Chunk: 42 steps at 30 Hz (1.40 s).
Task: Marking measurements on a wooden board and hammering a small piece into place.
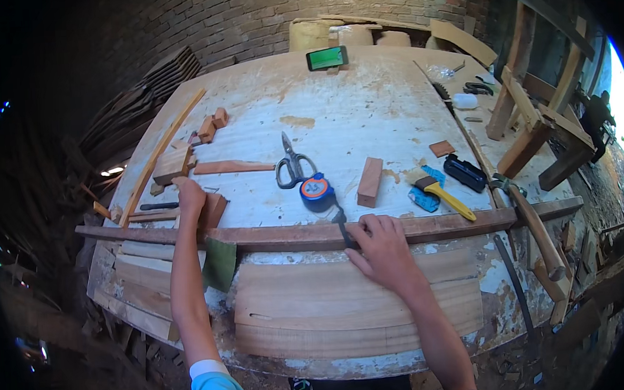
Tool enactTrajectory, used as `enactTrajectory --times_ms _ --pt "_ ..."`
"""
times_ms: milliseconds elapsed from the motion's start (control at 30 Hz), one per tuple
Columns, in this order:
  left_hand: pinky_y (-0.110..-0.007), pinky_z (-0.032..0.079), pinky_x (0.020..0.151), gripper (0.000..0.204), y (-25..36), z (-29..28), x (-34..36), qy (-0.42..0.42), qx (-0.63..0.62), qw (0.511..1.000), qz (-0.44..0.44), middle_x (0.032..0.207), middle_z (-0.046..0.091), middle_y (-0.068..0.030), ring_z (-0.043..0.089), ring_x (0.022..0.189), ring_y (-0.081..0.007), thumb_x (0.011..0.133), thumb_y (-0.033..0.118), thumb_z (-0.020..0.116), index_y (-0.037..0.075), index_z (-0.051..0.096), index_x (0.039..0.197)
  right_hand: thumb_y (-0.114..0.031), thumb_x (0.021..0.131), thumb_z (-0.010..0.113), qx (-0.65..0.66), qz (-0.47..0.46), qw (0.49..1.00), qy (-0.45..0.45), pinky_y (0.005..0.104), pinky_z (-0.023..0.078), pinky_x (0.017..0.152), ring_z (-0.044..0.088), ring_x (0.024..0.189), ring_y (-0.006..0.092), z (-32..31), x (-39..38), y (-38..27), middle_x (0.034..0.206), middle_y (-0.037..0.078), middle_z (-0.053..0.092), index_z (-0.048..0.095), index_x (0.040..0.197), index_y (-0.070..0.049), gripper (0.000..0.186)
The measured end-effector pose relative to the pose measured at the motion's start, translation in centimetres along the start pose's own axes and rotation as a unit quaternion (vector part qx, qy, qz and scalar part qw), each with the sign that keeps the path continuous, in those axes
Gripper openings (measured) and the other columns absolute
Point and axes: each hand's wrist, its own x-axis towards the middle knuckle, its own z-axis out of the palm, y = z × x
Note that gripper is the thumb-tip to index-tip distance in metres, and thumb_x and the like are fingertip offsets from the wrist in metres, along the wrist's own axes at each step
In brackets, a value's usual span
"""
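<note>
My left hand [191, 199] reaches in among wooden blocks at the left of the table. Its fingertips meet the edge of a light block [173, 165], with a reddish block [213, 210] close beside; the fingers are mostly hidden. Lower right of centre, my right hand [384, 249] is closed over a long wooden bar [286, 236], fingers on its far side and thumb on the near side. Beside its thumb and index finger, a dark strap [340, 225] hangs from a blue and orange tape measure [317, 190]. Scissors [293, 164] lie just beyond the tape.
A reddish block [370, 182], a yellow-handled brush [448, 198] and a black case [465, 172] lie right of centre. A hammer [538, 234] lies across the bar's right end. Flat boards [353, 306] lie nearest me. A phone [327, 58] stands at the far edge.
</note>
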Motion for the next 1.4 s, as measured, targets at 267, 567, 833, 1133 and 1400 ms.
enactTrajectory --times_ms 267,567,833,1133,1400 --pt "-0.045 0.05 0.079 0.005 -0.4 0.2 0.0 0.044 -0.064 0.996 -0.034 0.084 0.066 -0.019 0.064 0.086 -0.0368 0.068 0.004 0.063 0.003 0.066 0.073 -0.023 0.076 0.068 0.005 0.039 0.999 -0.032 0.0403 0.034 0.092 0.046 0.102 0.0268 0.0 -0.1 -0.5 0.102 0.01 0.05 0.055 0.108 -0.008 0.037" --pt "-0.043 0.05 0.073 0.003 -2.7 0.7 0.8 -0.029 -0.044 0.995 0.083 0.079 0.062 -0.0219 0.063 0.082 -0.0354 0.067 0.001 0.062 0.0 0.064 0.067 -0.025 0.074 0.069 -0.008 0.031 0.999 -0.021 0.0397 0.034 0.09 0.046 0.1 0.0247 0.1 0.0 -0.7 0.102 0.007 0.049 0.053 0.109 -0.01 0.041" --pt "-0.048 0.048 0.072 0.018 -0.7 -2.4 -1.8 0.012 -0.001 0.984 0.175 0.086 0.061 -0.0231 0.059 0.086 -0.0403 0.075 0.017 0.061 0.0 0.061 0.081 -0.03 0.07 0.072 0.009 0.036 0.999 -0.03 0.0409 0.033 0.092 0.045 0.104 0.0272 0.1 -1.0 0.3 0.105 0.01 0.048 0.052 0.111 -0.011 0.05" --pt "-0.03 0.05 0.066 0.016 16.1 -19.8 -25.8 -0.099 -0.317 0.822 0.463 0.083 0.062 -0.0101 0.061 0.073 -0.0212 0.071 -0.005 0.063 0.001 0.061 0.085 -0.024 0.065 0.071 0.012 0.0 0.999 0.048 0.0394 0.036 0.086 0.046 0.1 0.026 1.0 -1.5 1.3 0.101 0.008 0.048 0.052 0.106 -0.011 0.047" --pt "-0.025 0.05 0.071 0.01 17.6 -13.6 -36.9 -0.411 -0.581 0.693 0.113 0.086 0.062 -0.0058 0.06 0.078 -0.0107 0.087 0.004 0.057 -0.001 0.062 0.095 -0.022 0.066 0.071 0.041 -0.018 0.998 0.043 0.0401 0.037 0.088 0.046 0.1 0.0274 1.7 -1.0 1.1 0.101 0.009 0.048 0.055 0.107 -0.011 0.045"
